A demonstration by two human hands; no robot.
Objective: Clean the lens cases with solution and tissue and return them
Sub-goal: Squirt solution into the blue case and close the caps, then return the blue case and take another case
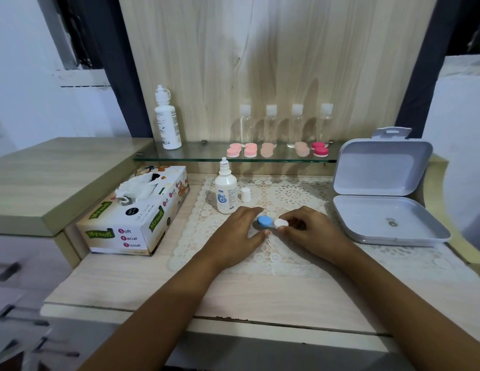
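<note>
Left hand (236,231) grip pinches lens case (264,221) against worktop (260,290); right hand (308,228) grip clasps white cap (281,223). Likely unscrewing; next, solution bottle (226,192).

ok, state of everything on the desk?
lens case, on mat, left hand holds it
white cap, on case, right hand pinches it
solution bottle, upright, uncapped, cap beside it
grey box, open
tissue box, open, tissue sticking out
clear bottles, capped
</note>
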